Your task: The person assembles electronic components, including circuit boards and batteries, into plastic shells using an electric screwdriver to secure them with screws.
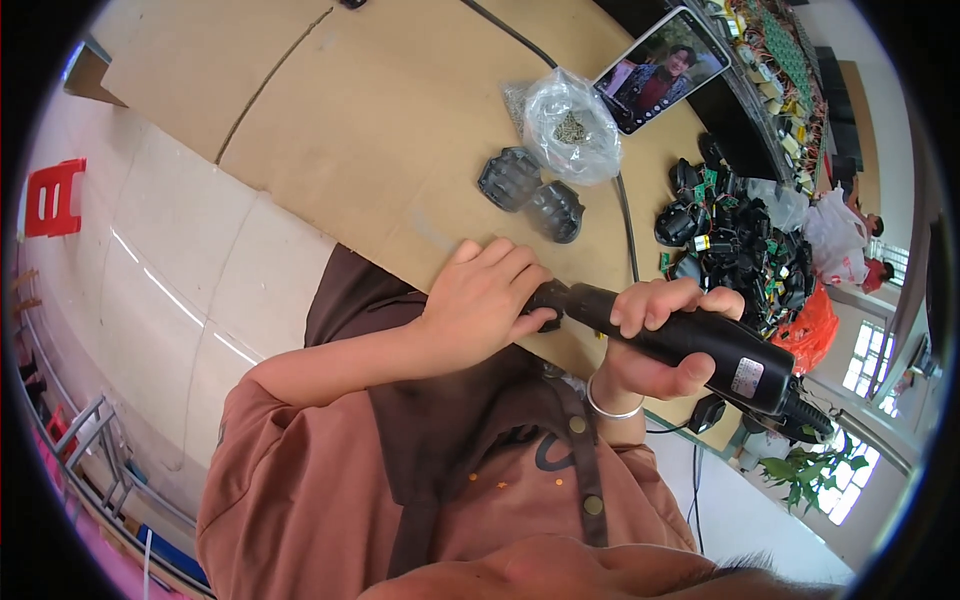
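Observation:
In my right hand [660, 340] is a black corded electric screwdriver [735, 362], my fingers wrapped round its body and its nose pointing left. The nose meets a small black plastic part [546, 300] at the table's near edge. My left hand [487, 300] is closed on that part, its fingers covering most of it, so its exact kind is hidden. Beyond my hands lie two dark moulded plastic shells [510, 178], side by side and touching. Just behind them sits an opened clear plastic bag [571, 128] with small metal pieces, apparently screws, inside.
A phone [664, 70] playing a video leans at the back. To the right is a heap of black housings with green circuit boards [740, 240], beside white and orange bags [812, 325]. A black cable [626, 220] crosses the brown table covering [390, 120]. A red stool [54, 198] stands left.

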`<state>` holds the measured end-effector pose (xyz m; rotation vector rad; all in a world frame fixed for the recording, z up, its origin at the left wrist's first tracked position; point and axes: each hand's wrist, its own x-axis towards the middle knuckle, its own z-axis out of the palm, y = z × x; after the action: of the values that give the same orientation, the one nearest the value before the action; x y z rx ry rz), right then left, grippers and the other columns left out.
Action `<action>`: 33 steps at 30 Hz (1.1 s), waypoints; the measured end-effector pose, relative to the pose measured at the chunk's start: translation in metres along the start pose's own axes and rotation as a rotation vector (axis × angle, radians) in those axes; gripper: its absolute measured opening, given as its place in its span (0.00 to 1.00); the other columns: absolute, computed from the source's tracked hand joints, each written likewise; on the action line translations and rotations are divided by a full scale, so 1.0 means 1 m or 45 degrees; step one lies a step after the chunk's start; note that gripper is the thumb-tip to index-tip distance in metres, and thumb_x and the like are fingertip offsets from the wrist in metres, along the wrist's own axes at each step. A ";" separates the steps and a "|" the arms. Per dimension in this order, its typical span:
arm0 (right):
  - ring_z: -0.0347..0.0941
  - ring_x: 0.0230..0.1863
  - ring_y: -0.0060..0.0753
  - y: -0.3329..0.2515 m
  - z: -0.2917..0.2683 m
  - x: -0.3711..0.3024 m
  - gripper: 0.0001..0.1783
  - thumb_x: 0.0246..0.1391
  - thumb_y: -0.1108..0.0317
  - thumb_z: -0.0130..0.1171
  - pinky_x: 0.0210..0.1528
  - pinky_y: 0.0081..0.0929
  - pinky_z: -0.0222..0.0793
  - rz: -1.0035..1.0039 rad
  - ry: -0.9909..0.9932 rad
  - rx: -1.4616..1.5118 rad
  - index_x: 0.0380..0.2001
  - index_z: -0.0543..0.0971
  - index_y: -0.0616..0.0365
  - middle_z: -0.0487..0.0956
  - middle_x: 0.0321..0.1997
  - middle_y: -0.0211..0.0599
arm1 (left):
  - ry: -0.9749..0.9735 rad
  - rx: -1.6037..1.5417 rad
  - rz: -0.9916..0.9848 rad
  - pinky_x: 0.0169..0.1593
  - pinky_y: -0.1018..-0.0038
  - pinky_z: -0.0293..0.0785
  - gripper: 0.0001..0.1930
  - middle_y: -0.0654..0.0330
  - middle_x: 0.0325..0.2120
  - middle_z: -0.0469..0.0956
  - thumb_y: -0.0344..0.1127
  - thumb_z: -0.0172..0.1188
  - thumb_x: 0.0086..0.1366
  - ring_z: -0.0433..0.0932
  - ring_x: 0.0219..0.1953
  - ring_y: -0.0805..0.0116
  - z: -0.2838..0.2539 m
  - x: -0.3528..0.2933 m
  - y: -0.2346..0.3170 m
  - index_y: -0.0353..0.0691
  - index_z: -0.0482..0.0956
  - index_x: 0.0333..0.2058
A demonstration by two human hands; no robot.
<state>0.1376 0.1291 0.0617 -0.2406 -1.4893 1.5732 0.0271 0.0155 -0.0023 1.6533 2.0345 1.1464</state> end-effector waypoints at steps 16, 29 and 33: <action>0.64 0.19 0.36 0.007 -0.012 -0.009 0.50 0.39 0.29 0.56 0.23 0.32 0.66 -0.118 0.005 0.435 0.53 0.57 0.59 0.68 0.25 0.45 | 0.020 0.056 0.013 0.36 0.70 0.59 0.17 0.66 0.30 0.71 0.44 0.65 0.46 0.69 0.35 0.66 -0.005 0.001 0.005 0.45 0.75 0.34; 0.64 0.16 0.32 0.009 -0.009 -0.006 0.44 0.36 0.29 0.56 0.18 0.27 0.67 -0.159 0.088 0.275 0.41 0.55 0.55 0.67 0.22 0.41 | -0.025 0.061 -0.009 0.35 0.72 0.56 0.16 0.67 0.31 0.70 0.44 0.64 0.48 0.68 0.35 0.68 -0.003 0.001 0.003 0.46 0.75 0.35; 0.64 0.15 0.31 0.006 -0.001 -0.005 0.43 0.36 0.29 0.55 0.17 0.26 0.67 -0.073 0.174 0.157 0.37 0.55 0.55 0.66 0.21 0.41 | -0.004 0.048 0.003 0.35 0.72 0.56 0.16 0.67 0.30 0.70 0.44 0.64 0.48 0.68 0.35 0.69 -0.003 0.001 0.003 0.46 0.75 0.35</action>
<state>0.1385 0.1272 0.0545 -0.2277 -1.2792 1.5644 0.0268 0.0151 0.0024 1.6745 2.0649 1.1123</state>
